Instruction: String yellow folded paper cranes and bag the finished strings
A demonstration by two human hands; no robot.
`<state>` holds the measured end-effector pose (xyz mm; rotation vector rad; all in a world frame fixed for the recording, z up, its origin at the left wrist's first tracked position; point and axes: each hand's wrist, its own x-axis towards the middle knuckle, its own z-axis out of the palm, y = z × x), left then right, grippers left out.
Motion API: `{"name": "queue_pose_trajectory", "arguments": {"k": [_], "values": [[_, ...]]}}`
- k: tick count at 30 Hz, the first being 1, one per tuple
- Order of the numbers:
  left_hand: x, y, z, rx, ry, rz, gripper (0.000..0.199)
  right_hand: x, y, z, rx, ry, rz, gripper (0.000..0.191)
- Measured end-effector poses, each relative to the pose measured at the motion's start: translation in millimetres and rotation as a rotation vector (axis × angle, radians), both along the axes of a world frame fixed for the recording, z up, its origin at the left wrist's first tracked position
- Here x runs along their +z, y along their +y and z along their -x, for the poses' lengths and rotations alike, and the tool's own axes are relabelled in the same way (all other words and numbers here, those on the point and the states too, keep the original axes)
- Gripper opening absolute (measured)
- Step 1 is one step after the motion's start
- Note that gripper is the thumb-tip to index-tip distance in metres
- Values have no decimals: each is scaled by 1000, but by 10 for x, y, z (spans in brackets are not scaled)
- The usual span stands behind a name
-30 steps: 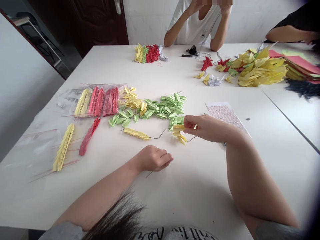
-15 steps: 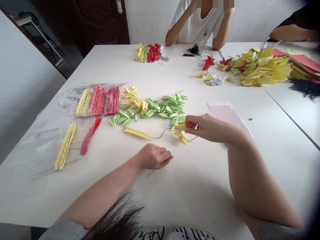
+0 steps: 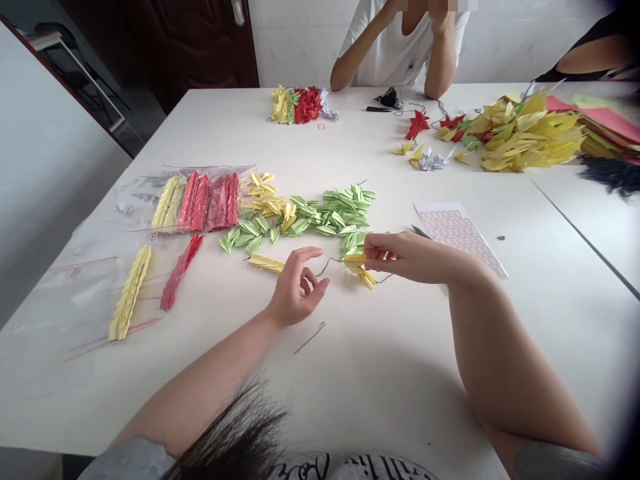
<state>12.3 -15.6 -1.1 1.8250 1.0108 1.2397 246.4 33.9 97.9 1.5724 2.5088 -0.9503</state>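
Observation:
My right hand (image 3: 400,257) is closed in a pinch at a few yellow folded paper pieces (image 3: 356,263) on a dark thread (image 3: 327,267). That thread runs left, past my left hand (image 3: 299,287), toward a strung roll of yellow folded paper (image 3: 266,263). My left hand is raised with thumb and fingers apart, holding nothing, and it hides the roll's right end. Below it lies a thin hooked wire (image 3: 310,337) on the white table (image 3: 390,373). Strung green paper pieces (image 3: 345,210) and loose-looking yellow ones (image 3: 265,197) lie just beyond my hands.
On the left, a clear plastic bag (image 3: 145,193) holds yellow and red paper strips. A yellow strip (image 3: 130,293) and a red strip (image 3: 181,273) lie nearer. A sheet of printed labels (image 3: 457,233) is at right. Across sits a person in white (image 3: 400,53), near a yellow paper pile (image 3: 535,137).
My left hand has lifted off the table and moved up toward the thread, its fingers opening. The hooked wire beneath it is now uncovered. My right hand has shifted slightly left.

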Motion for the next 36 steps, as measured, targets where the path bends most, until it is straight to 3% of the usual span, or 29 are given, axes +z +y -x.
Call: {"name": "queue_pose_trajectory", "arguments": {"k": [3, 7, 12, 19, 23, 29, 36], "values": [[-5, 10, -5, -70, -29, 239, 54, -42, -10, 69, 70, 62, 64, 20], [-57, 4, -24, -117, -17, 405, 31, -49, -28, 119, 91, 100, 83, 26], [-68, 2, -33, -41, -19, 411, 20, -48, -16, 97, 23, 91, 53, 26], [-23, 39, -22, -62, -154, 474, 36, -246, -83, 354, 57, 18, 38, 46], [-38, 74, -32, -17, -236, 490, 38, -346, -100, 472, 46, -48, 28, 32], [-21, 113, -17, 27, -363, 573, 47, -301, -30, 391, -3, 116, 75, 13], [16, 102, -18, 30, -319, 595, 46, -244, 4, 347, -29, 142, 127, 25]]}}
